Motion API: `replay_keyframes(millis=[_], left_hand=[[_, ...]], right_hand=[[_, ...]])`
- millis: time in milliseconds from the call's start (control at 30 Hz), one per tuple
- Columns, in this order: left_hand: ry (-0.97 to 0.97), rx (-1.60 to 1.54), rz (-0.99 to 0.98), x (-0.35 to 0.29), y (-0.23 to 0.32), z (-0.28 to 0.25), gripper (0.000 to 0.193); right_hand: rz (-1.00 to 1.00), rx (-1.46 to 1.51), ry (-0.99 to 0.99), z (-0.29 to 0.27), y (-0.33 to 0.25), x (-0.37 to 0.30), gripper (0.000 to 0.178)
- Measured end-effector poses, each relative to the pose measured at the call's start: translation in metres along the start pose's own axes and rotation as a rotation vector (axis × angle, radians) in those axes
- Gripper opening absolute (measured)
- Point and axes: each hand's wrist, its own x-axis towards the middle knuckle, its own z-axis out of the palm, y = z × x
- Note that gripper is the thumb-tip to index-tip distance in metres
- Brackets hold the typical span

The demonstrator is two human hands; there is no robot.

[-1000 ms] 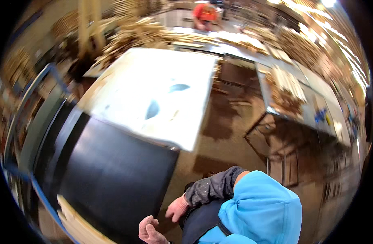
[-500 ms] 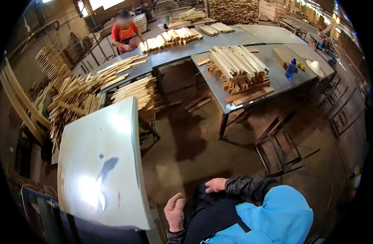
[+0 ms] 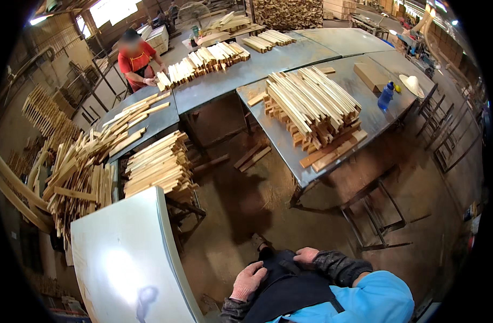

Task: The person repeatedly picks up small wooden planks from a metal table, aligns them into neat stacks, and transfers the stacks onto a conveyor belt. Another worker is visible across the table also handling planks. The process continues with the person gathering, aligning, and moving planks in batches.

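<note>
My left hand, in a pinkish work glove, is at the left side of my dark apron. Its fingers are loosely stretched and nothing shows in them. My right hand, gloved alike, lies against the apron's upper right part, fingers extended and likewise without anything visible in them. Left of my left hand stands a pale, shiny flat-topped surface. Ahead, a stack of wooden strips lies crosswise on a metal table.
Another pile of strips sits beyond the pale surface, beside a heap of loose wood. A metal frame stands on the floor at right. A blue bottle and a pale hat rest on the table. A person in red handles strips far left.
My view has shifted forward, bringing the stacks nearer. The left hand has come in over the apron; the right still rests on it. The person in red has reached to the row of strips.
</note>
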Motion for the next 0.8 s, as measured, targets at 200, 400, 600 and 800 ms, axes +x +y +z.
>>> replay_keyframes(millis=[200,400,600,800], left_hand=[[0.025,0.121,0.12,0.135,0.067,-0.1,0.057],[-0.049,0.291,0.202,0.249,0.125,-0.172,0.06],[-0.118,0.299,0.145,0.346,0.158,-0.2,0.059],[-0.145,0.296,0.007,0.432,0.214,-0.234,0.06]], right_hand=[[-0.013,-0.259,0.179,-0.081,0.02,0.083,0.021],[0.339,0.381,0.285,-0.181,-0.053,0.158,0.056],[0.275,0.321,0.237,-0.276,-0.119,0.242,0.069],[-0.084,-0.12,0.259,-0.38,-0.129,0.356,0.043]])
